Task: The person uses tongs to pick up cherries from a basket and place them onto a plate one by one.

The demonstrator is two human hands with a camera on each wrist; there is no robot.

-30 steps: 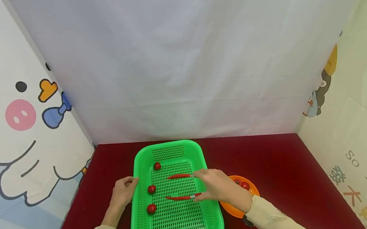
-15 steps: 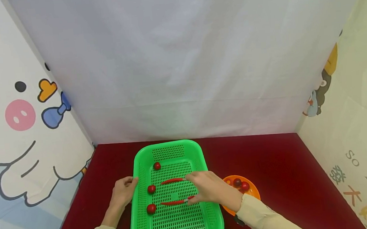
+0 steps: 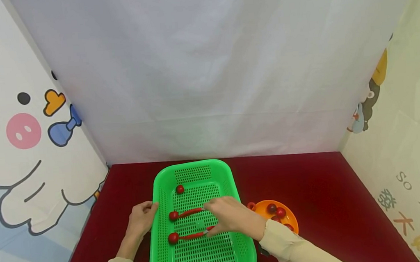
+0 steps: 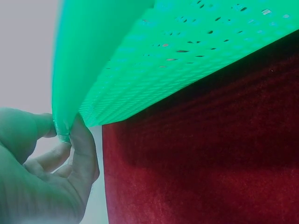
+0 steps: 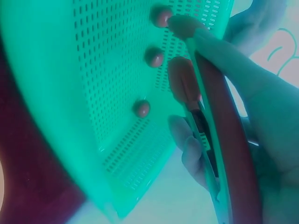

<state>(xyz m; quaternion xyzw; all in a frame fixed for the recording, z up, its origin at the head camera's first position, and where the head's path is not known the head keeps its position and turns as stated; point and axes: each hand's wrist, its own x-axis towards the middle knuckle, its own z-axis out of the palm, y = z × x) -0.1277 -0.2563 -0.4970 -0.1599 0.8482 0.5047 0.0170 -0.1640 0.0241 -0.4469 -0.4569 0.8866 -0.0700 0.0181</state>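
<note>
My left hand (image 3: 143, 218) pinches the left rim of a green perforated basket (image 3: 220, 171), its thumb and fingers on either side of the edge in the left wrist view. Over the basket, my right hand (image 3: 235, 216) grips red tongs (image 5: 229, 135), whose two arms are spread apart. In the head view the far tip reaches the middle small round red fruit (image 3: 174, 216), and the near tip lies right beside the nearest red fruit (image 3: 173, 238). A third red fruit (image 3: 180, 189) sits farther back in the basket.
Right of the basket, an orange plate (image 3: 264, 205) holds several round red fruits (image 3: 281, 212), partly behind the right forearm. Everything stands on a dark red tabletop (image 3: 311, 189). A pale curtain (image 3: 206, 86) closes off the back, with printed cloths at both sides.
My right hand has moved left with the tongs, bringing their spread tips up to two of the fruits. More of the orange plate shows now. My left hand stays at the rim.
</note>
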